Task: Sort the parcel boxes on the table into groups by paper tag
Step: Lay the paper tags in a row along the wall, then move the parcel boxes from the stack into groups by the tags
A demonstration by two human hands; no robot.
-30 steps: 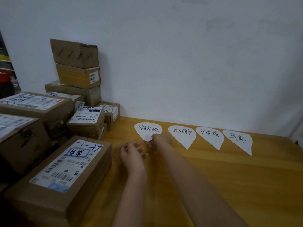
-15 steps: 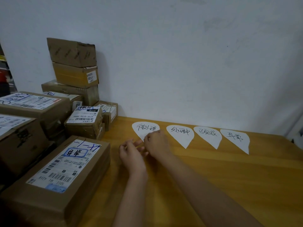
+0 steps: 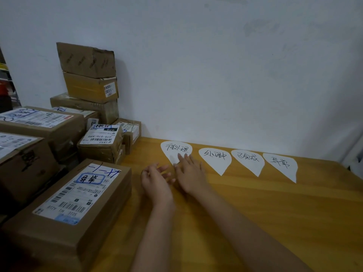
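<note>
Both hands are slack and hold nothing: the right hand (image 3: pixel 191 174) lies flat with its fingertips over the first paper tag (image 3: pixel 176 149), the left hand (image 3: pixel 156 182) just beside it. Its long axis runs wall-to-person, tip pointing at the person. Parcel boxes (image 3: pixel 78 193) crowd the table (image 3: pixel 275 213) at the left.

Parcel sorting room: stacked labelled boxes (image 3: pixel 82 195), wooden table (image 3: pixel 275 213), bare wall (image 3: pixel 216 65).

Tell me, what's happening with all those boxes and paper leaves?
A person is getting ready to sort parcel boxes. Four paper tags lie in a row on the table; the right hand rests fingers on the leftmost tag. The left hand lies beside it, holding nothing. The boxes sit piled at the left, unsorted.
</note>
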